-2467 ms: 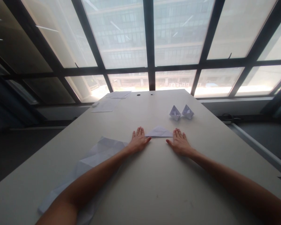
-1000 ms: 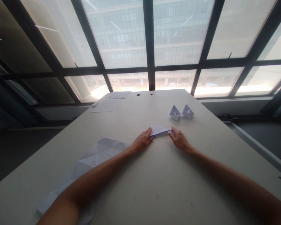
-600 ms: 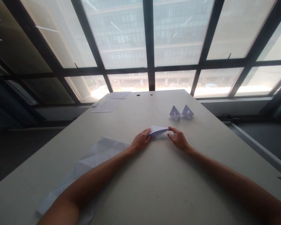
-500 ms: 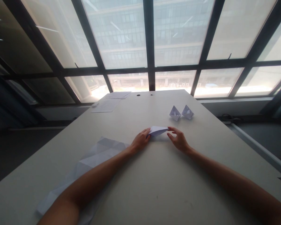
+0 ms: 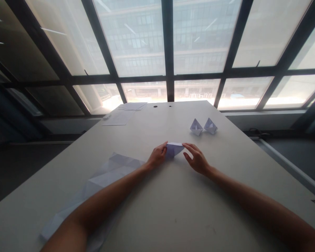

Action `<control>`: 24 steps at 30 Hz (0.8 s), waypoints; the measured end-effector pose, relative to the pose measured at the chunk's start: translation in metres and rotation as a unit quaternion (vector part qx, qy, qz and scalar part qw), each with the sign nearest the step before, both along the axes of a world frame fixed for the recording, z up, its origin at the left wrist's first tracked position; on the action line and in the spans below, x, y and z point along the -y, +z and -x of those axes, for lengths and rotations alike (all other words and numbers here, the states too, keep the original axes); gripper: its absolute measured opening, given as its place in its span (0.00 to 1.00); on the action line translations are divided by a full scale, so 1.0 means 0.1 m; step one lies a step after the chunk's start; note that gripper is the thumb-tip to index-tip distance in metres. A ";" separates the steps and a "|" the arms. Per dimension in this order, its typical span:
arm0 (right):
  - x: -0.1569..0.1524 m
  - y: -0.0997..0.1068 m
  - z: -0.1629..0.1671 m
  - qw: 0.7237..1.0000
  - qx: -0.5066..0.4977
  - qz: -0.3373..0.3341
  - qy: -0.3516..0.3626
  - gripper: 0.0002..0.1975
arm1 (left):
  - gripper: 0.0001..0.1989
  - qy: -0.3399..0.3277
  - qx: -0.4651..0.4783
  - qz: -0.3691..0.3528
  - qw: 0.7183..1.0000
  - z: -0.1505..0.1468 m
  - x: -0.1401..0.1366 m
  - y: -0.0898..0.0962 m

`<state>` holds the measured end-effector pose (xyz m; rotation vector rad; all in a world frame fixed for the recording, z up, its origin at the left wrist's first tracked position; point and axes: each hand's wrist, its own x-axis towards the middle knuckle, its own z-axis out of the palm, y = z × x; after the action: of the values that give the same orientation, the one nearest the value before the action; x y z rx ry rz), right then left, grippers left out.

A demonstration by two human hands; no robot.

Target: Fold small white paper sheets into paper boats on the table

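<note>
The folded paper [image 5: 174,149] is between the two hands, tilted. The left hand [image 5: 157,155] pinches its left end; the right hand [image 5: 198,161] is part-spread, fingertips at the paper's right corner, thumb clear of it. A steady left pinch and light right fingertips should spare the creases. Beyond the right hand stand two pointed paper shapes [image 5: 196,127]; left of and nearer than the left hand, a creased sheet [image 5: 105,178] lies on the bench [image 5: 170,203].

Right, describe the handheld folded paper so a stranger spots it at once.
Start at the white table before the windows. Near its middle, between the left hand and right hand, is the folded paper. Unlike the two peaked paper shapes beyond, it is flat-topped and held.
</note>
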<state>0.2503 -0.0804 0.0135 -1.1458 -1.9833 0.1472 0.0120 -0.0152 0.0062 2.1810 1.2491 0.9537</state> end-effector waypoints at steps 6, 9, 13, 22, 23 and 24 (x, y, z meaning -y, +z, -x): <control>0.08 0.08 0.05 0.996 0.074 -0.045 0.003 0.26 | 0.24 -0.013 0.049 0.044 0.998 -0.02 -0.01 0.04; 0.09 0.10 0.06 0.993 0.096 -0.058 0.024 0.28 | 0.25 -0.030 0.066 0.065 0.995 -0.05 0.00 0.06; 0.08 0.09 0.08 0.990 0.105 -0.071 0.069 0.32 | 0.28 -0.052 0.078 0.090 0.992 -0.05 0.03 0.10; 0.02 -0.03 0.07 0.984 0.147 -0.040 0.097 0.33 | 0.35 -0.090 0.152 0.190 0.966 -0.01 0.10 0.15; 0.02 -0.04 0.06 0.983 0.155 -0.034 0.097 0.33 | 0.33 -0.093 0.159 0.198 0.963 -0.01 0.10 0.16; 0.02 -0.05 0.06 0.981 0.162 -0.028 0.099 0.33 | 0.31 -0.090 0.164 0.196 0.963 -0.02 0.11 0.17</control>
<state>0.2445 -0.0819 0.0087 -0.9816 -2.3739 0.0076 0.0135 -0.0257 0.0230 1.7139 0.9668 0.8634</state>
